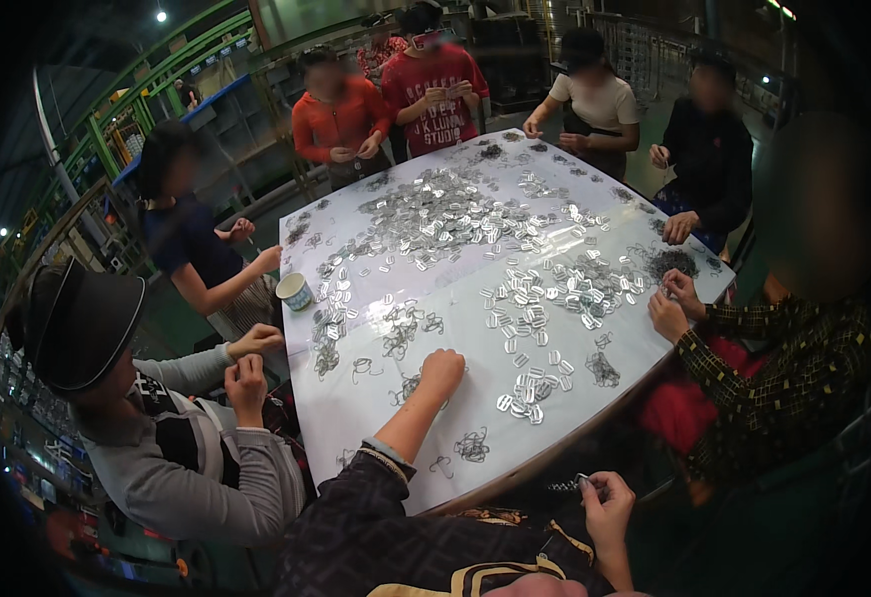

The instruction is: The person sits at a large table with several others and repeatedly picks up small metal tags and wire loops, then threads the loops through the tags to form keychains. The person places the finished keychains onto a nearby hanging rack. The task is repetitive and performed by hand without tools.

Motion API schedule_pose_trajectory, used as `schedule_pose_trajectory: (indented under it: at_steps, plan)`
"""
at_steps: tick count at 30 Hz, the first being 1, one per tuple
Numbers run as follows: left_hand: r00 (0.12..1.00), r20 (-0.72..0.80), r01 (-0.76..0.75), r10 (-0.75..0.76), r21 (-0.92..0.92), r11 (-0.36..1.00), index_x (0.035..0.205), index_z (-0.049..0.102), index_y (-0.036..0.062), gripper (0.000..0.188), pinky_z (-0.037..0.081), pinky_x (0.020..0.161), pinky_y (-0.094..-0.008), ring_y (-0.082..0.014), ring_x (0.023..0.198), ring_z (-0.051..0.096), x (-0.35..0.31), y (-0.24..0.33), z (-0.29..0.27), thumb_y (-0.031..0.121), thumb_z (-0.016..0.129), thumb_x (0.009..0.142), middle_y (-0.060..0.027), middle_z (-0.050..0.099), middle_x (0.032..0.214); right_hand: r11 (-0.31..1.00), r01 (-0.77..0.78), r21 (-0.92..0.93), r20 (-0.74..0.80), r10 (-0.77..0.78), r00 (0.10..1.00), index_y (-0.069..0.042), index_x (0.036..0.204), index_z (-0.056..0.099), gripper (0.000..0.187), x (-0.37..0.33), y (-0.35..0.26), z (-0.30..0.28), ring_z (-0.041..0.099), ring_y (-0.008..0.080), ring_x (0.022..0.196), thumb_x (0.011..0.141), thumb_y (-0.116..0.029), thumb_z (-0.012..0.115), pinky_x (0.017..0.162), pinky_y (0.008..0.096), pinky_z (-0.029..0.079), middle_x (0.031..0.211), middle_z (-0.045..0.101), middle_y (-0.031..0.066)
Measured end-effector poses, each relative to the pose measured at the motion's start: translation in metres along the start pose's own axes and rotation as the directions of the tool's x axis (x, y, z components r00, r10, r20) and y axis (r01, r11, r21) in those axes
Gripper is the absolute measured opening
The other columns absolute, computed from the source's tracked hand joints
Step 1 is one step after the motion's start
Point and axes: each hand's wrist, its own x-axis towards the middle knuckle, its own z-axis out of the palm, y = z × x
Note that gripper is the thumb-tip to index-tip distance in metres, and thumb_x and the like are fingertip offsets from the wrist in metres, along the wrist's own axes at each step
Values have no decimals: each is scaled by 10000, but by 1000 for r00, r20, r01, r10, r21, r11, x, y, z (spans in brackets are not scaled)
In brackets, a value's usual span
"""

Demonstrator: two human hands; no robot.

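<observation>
My left hand reaches over the white-covered table with its fingers curled down at a small pile of bent wire pieces. Its fingertips are hidden behind the hand, so I cannot make out what they grip. Below the near table edge, my right hand pinches a small shiny metal piece between thumb and fingers. A thin linked strand shows beside that piece. To the right of my left hand lie flat silver slotted buckles; another tangle of wire pieces sits nearer me.
A large heap of silver buckles covers the table's far middle. A paper cup stands at the left edge, and a dark wire pile at the right. Several people surround the table, including a person in a grey sweater close on my left.
</observation>
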Motion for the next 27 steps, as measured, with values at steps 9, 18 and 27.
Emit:
schedule_pose_trajectory:
  at_steps: [9, 18, 27]
  plan:
    - [997, -77, -18, 17, -16, 1000, 766, 696, 33, 130, 544, 662, -413, -321, 759, 680, -4, -4, 4, 54, 568, 753, -157, 686, 791, 1000, 20, 5, 72, -21, 997, 12, 792, 624, 64, 1, -3, 12, 530, 105, 546, 774, 13, 685, 504, 246, 411, 681, 574, 56]
    - [970, -211, -242, 122, -901, 361, 845, 653, 5, 54, 482, 673, -296, -133, 706, 589, -104, 115, -94, 41, 669, 809, -52, 649, 778, 987, 152, -42, 95, -147, 985, 10, 815, 628, 66, 1, -16, 17, 548, 121, 543, 795, 3, 691, 499, 251, 431, 692, 566, 60]
    - [907, -184, -267, 379, -947, 179, 895, 598, 22, 114, 455, 787, -336, -250, 865, 571, -136, 151, -107, 61, 663, 810, -97, 579, 902, 984, 172, -36, 60, -170, 984, 7, 838, 633, 98, -3, -18, 16, 585, 142, 565, 767, 27, 698, 512, 261, 462, 710, 579, 70]
